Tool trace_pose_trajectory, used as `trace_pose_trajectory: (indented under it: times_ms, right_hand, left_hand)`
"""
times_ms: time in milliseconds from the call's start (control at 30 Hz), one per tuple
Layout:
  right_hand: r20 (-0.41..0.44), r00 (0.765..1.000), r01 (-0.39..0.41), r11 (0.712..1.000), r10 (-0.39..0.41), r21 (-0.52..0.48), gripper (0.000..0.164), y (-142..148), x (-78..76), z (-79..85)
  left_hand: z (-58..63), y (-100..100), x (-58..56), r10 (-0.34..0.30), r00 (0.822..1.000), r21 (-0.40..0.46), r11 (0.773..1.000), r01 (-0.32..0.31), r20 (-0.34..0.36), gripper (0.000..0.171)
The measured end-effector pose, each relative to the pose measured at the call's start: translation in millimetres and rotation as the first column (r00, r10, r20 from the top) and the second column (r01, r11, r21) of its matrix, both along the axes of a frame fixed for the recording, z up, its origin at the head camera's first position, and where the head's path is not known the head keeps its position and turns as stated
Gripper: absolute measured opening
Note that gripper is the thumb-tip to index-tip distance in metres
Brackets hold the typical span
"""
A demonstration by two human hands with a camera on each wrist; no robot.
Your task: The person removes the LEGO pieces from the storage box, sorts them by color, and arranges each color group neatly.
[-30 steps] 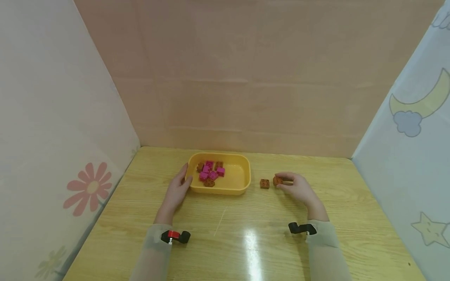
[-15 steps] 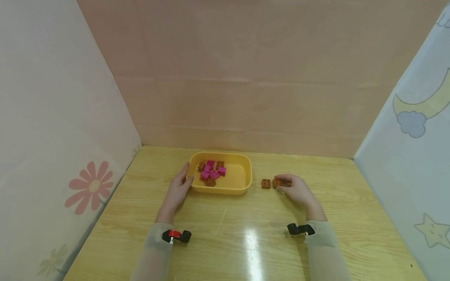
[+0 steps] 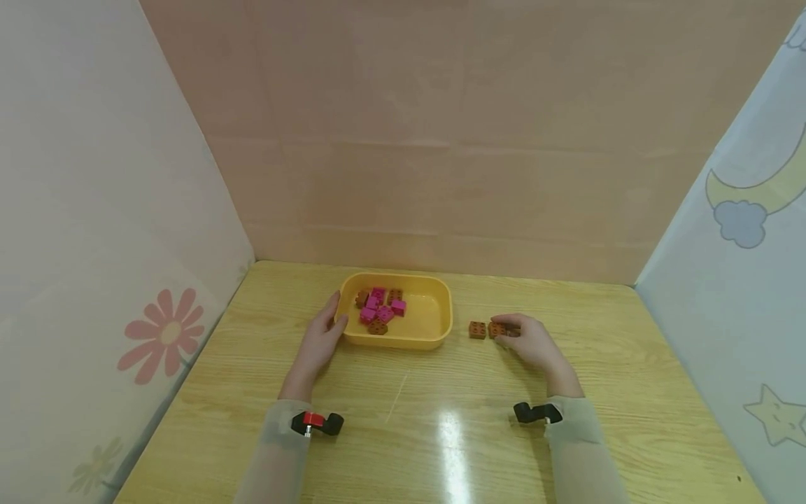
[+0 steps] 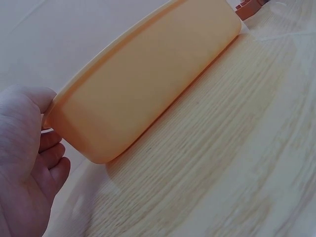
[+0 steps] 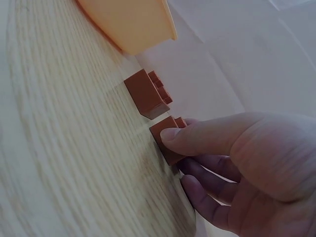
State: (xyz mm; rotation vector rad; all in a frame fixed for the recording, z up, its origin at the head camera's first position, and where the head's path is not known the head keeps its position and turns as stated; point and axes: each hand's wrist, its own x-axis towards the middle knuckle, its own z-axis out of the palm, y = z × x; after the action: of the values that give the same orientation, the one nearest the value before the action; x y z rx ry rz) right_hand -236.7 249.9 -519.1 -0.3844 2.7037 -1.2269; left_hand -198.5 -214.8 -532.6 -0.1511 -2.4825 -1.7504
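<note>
My left hand (image 3: 320,339) grips the left end of a yellow plastic tray (image 3: 434,343), with the thumb at its rim in the left wrist view. Inside the tray, several pink toy bricks (image 3: 385,314) and brown toy bricks (image 3: 378,327) lie bunched toward the left. To the tray's right, my right hand (image 3: 532,341) pinches a brown toy brick (image 5: 165,140) between thumb and fingers, studs up and low at the tabletop. A second brown toy brick (image 5: 147,94) stands just left of it, a narrow gap between them, touched by neither hand.
The wooden table (image 3: 403,427) runs back to a plain beige wall (image 3: 441,175). Patterned side panels stand left and right. Each sleeve carries a black wrist mount (image 3: 535,413). The tray's right half shows bare floor.
The brick in my right hand has come down and levelled beside the other brown brick, its studs now facing up. My left hand has kept its hold on the tray.
</note>
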Motion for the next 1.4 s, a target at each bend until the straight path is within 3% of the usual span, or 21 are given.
trace_pose_trajectory:
  times_ms: [1400]
  right_hand:
    - [0.012,1.0,0.01,1.0,-0.01,-0.002,0.045,0.2,-1.9,-2.5]
  left_hand:
    - [1.0,0.2,1.3,-0.005,1.0,0.025,1.0,0.005,0.004,0.064]
